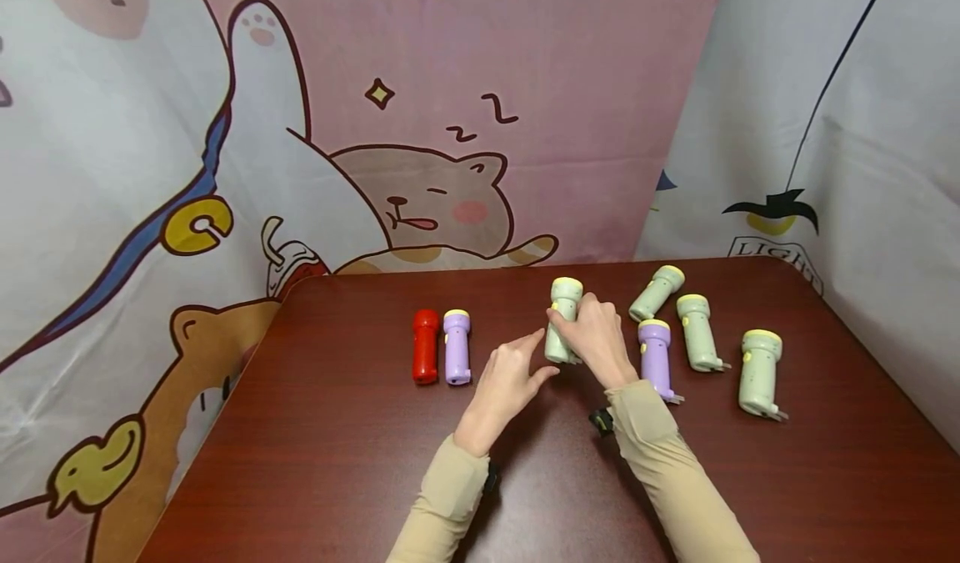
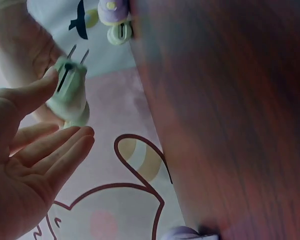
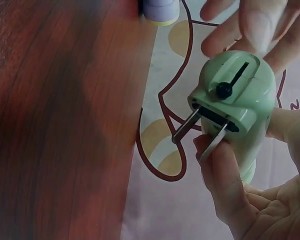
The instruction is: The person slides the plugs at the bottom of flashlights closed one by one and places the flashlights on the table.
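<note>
My right hand grips a pale green flashlight above the middle of the table, its yellow-rimmed head facing away. In the right wrist view the flashlight's base faces the camera, with a black slider and two metal plug prongs sticking out. My left hand is just to the left, thumb and fingers spread. Its thumb and fingers come close to the flashlight in the left wrist view; whether they touch it I cannot tell.
To the left a red flashlight and a purple flashlight stand side by side. On the right are another purple flashlight and green flashlights, some with prongs out. A cartoon-print cloth hangs behind the brown table.
</note>
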`<act>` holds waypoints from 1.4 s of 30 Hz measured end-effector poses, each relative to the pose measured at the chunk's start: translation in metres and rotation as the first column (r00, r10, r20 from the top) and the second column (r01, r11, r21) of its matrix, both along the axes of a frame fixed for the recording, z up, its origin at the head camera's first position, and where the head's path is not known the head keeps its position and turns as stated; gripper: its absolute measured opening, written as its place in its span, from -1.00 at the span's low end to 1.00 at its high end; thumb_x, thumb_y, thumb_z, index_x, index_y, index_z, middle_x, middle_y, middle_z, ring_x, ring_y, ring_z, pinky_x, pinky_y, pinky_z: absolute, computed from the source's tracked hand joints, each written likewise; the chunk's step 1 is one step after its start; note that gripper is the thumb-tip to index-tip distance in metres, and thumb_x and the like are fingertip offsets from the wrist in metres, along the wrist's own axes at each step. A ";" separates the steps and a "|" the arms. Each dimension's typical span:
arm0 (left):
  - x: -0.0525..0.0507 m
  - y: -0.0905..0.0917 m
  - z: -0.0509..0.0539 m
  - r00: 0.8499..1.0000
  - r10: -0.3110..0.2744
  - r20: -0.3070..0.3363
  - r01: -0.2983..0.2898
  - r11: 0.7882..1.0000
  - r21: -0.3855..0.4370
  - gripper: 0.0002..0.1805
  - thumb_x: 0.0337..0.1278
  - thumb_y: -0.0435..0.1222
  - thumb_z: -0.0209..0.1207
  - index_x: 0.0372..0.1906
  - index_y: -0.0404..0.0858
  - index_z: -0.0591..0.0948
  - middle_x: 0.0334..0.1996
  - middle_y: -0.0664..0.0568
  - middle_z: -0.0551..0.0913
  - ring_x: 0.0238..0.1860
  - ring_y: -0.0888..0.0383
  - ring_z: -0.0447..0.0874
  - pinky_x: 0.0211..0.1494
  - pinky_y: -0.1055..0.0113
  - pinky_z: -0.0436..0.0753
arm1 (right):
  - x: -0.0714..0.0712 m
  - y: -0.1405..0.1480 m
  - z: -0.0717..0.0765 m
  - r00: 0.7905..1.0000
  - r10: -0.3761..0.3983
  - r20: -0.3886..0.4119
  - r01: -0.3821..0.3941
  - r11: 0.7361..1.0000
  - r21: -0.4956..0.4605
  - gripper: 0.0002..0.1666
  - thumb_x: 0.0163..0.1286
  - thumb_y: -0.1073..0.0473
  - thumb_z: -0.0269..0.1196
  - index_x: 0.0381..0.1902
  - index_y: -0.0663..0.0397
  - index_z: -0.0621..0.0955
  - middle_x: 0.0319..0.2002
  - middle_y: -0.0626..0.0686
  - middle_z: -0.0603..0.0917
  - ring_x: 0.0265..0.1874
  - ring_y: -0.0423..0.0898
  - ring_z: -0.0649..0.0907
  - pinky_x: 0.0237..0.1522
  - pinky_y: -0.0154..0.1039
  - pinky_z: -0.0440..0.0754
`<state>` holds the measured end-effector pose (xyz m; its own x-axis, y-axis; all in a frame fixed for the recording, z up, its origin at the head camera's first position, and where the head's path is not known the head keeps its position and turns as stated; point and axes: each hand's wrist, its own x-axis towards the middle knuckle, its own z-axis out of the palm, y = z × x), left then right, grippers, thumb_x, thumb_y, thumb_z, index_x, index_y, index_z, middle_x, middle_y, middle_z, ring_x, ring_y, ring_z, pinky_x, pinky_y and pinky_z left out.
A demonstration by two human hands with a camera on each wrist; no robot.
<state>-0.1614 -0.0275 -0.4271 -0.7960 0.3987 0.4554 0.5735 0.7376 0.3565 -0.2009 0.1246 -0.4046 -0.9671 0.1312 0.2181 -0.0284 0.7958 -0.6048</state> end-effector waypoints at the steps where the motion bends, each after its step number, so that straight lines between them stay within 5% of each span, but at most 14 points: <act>1: 0.001 0.002 0.000 1.000 0.001 -0.012 -0.001 1.000 -0.010 -0.39 -0.05 -0.16 0.38 0.13 -0.35 0.54 -0.01 -0.10 0.70 -0.07 0.05 0.73 -0.06 0.28 0.67 | 0.000 0.000 0.000 1.000 0.001 0.000 -0.001 1.000 -0.001 -0.50 0.17 -0.15 0.27 -0.52 0.20 0.45 -0.64 0.09 0.46 -0.66 -0.01 0.51 -0.66 -0.27 0.37; 25: 0.001 0.014 -0.012 0.982 0.097 -0.159 -0.106 0.993 -0.049 -0.58 -0.06 -0.13 0.38 -0.09 -0.26 0.59 -0.46 0.01 0.73 -0.43 0.10 0.74 -0.40 0.30 0.63 | 0.001 -0.006 -0.002 0.999 0.027 -0.024 -0.027 1.000 0.007 -0.49 0.18 -0.15 0.27 -0.49 0.23 0.48 -0.62 0.13 0.51 -0.66 0.02 0.54 -0.64 -0.25 0.41; 42: -0.002 0.012 -0.015 0.972 0.049 -0.230 -0.067 0.995 -0.071 -0.57 -0.05 -0.16 0.38 -0.10 -0.32 0.58 -0.50 0.01 0.71 -0.47 0.13 0.71 -0.41 0.32 0.62 | 0.000 -0.006 -0.001 0.999 0.018 -0.042 -0.017 1.000 0.023 -0.47 0.16 -0.15 0.27 -0.45 0.28 0.51 -0.59 0.19 0.56 -0.61 0.11 0.60 -0.57 -0.10 0.52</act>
